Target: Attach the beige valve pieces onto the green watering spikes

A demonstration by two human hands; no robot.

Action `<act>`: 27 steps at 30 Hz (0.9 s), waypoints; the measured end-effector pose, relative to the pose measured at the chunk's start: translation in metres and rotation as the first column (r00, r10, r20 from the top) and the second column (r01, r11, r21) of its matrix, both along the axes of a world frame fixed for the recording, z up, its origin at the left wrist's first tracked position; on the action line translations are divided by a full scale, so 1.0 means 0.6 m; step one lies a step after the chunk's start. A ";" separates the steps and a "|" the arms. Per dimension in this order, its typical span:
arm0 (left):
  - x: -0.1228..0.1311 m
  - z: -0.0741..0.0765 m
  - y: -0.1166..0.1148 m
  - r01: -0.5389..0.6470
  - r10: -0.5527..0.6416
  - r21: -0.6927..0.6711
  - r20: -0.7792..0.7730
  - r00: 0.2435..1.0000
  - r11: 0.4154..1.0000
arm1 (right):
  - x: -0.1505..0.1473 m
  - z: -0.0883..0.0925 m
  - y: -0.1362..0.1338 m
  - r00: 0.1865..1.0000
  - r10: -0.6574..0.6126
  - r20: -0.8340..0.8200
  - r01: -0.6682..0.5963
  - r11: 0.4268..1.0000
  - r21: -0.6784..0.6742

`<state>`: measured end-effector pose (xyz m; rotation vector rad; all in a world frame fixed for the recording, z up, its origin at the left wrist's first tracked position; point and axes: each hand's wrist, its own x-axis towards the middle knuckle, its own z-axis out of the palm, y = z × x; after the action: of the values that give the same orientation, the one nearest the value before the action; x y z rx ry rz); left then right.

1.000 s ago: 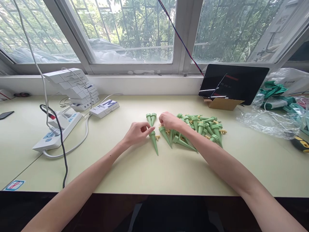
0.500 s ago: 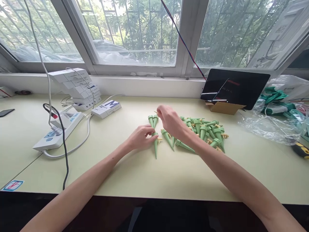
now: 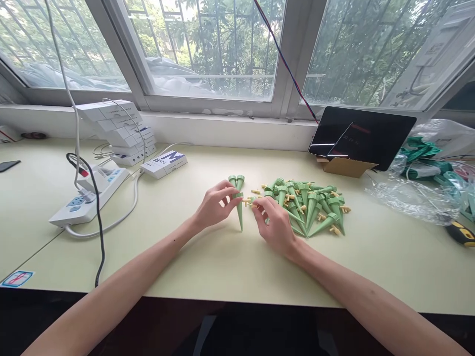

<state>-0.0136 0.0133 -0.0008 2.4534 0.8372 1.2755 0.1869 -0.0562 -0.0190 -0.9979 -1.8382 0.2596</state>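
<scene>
Pinching a green spike [image 3: 240, 217] with our left hand [image 3: 215, 205], left of the pile [image 3: 311, 202] on the counter [image 3: 208, 272], we have drawn our right hand [image 3: 275, 223] toward us; its grip we cannot tell; both hands now work close together.

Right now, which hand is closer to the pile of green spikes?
Right. The right hand is at the left edge of the pile; the left hand is farther left, holding another spike.

The left hand [image 3: 218, 203] pinches a green spike [image 3: 240, 216] near its top; two more spikes [image 3: 240, 182] lie just beyond. The right hand [image 3: 275, 223] is at another green piece [image 3: 253, 200] — grip unclear — beside a heap of green spikes [image 3: 312, 201] with yellow stems [image 3: 345, 209] on the pale surface [image 3: 230, 267].
</scene>
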 end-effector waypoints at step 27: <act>0.007 -0.001 -0.008 0.015 -0.014 -0.011 0.035 0.999 1.000 | 0.000 0.015 0.006 0.987 -0.050 -0.154 0.020 0.981 -0.195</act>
<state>-0.0093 0.0085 -0.0014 2.4164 0.8141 1.3013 0.1872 -0.0526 -0.0100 -1.1089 -1.6728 0.4893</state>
